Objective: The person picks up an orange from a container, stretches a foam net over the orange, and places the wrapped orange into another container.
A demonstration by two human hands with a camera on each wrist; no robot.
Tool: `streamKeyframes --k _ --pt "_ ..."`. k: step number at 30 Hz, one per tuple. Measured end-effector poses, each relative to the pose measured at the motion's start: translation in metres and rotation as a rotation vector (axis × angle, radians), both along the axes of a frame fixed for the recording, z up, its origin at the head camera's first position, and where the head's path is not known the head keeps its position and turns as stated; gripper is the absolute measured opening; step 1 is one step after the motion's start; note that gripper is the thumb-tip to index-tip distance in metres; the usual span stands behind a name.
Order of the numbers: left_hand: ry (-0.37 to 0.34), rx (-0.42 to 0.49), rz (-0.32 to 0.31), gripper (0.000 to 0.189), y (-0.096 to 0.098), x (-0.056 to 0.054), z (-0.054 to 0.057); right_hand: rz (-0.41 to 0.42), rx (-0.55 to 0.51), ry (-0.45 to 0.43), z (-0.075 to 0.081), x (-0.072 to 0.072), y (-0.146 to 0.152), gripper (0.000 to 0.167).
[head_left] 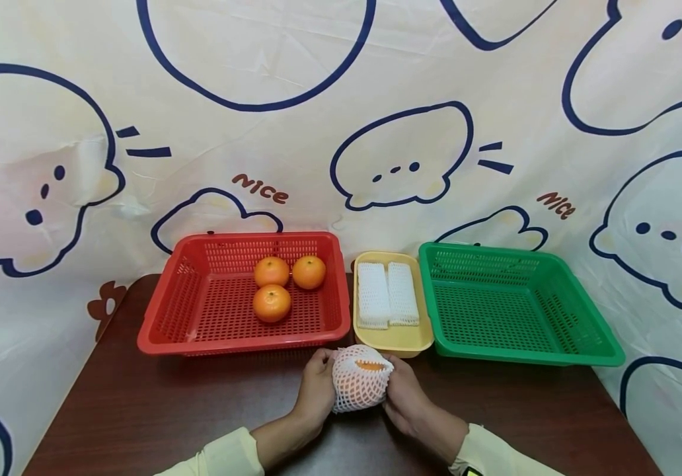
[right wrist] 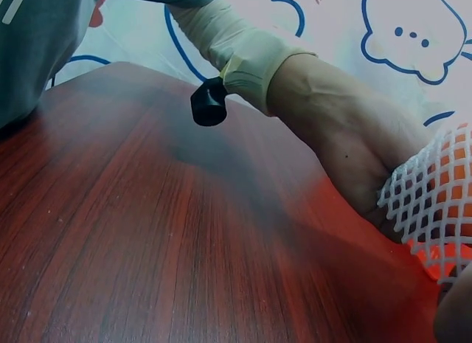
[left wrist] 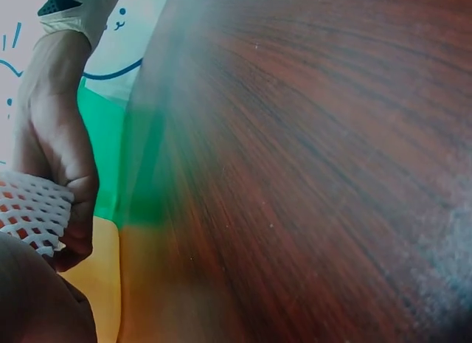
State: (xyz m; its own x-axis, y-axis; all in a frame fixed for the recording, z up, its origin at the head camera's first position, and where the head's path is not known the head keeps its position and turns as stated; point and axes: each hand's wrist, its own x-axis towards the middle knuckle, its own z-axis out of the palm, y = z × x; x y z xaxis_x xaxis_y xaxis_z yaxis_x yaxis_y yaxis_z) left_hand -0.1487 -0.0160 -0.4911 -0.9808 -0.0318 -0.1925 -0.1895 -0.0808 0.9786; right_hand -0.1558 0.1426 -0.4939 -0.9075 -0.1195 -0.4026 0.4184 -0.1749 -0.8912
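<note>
A white foam net sleeve (head_left: pixel 353 390) is stretched around an orange (head_left: pixel 371 365), whose skin shows through the slit at the top and through the mesh. My left hand (head_left: pixel 317 387) grips the sleeve's left side, and my right hand (head_left: pixel 405 396) grips the opposite side. Both hold it low over the front of the table. In the left wrist view the fingers of the right hand (left wrist: pixel 63 144) curl at the edge of the netting (left wrist: pixel 33 206). The right wrist view shows the left hand (right wrist: pixel 361 162) behind the mesh (right wrist: pixel 428 195).
A red basket (head_left: pixel 246 345) at the back left holds three oranges (head_left: pixel 272 303). Beside it a yellow tray (head_left: pixel 394 339) carries flat white foam sleeves (head_left: pixel 373 294). To the right stands a green basket (head_left: pixel 495 317). A patterned cloth (head_left: pixel 293 145) hangs behind the dark wooden table (head_left: pixel 198 403).
</note>
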Motion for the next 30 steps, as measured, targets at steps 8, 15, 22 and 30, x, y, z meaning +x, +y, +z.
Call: streamKeyframes --k 8,15,22,30 --pt "0.028 -0.003 0.017 0.025 -0.004 -0.001 -0.001 0.051 -0.008 -0.039 0.000 0.002 0.008 0.042" --pt "0.022 0.012 0.033 0.026 -0.005 -0.001 -0.001 0.055 0.116 0.042 0.010 0.004 0.013 0.043" --pt "0.026 0.030 0.007 0.025 -0.006 0.000 0.001 0.188 0.315 0.450 0.020 0.011 0.021 0.067" --pt "0.022 0.037 0.015 0.024 -0.007 0.000 0.002 0.431 0.524 0.794 0.017 0.016 0.028 0.092"
